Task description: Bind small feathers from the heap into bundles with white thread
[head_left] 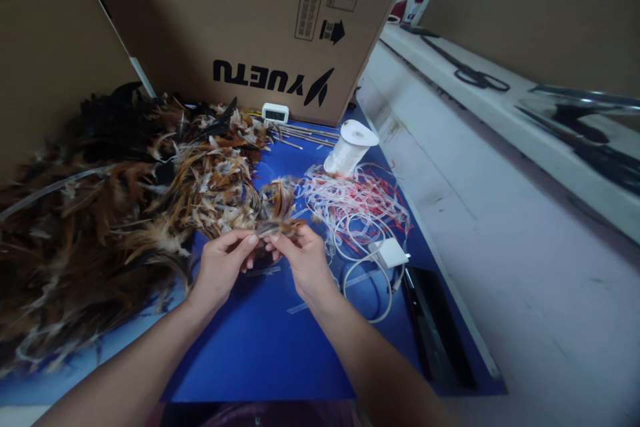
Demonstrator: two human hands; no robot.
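Both hands meet over the blue tabletop (pixel 260 347), pinching a small bunch of brown and grey feathers (pixel 280 227). My left hand (pixel 227 260) has thumb and fingers closed at the bunch's left end. On the other side, my right hand (pixel 300 255) grips it between thumb and fingers. Just behind the hands lies another small tuft of brown feathers (pixel 278 197). A large heap of brown, black and white feathers (pixel 100 213) spreads over the left of the table and reaches close to my left hand.
A white spool (pixel 350 147) stands beside tangled white and red strips (pixel 355 200). Right of my hands lie a white charger (pixel 390 253) with its cable and a dark phone-like object (pixel 435 327). Behind stand a small digital clock (pixel 275 113), thin sticks (pixel 305 133) and a large cardboard box (pixel 240 20).
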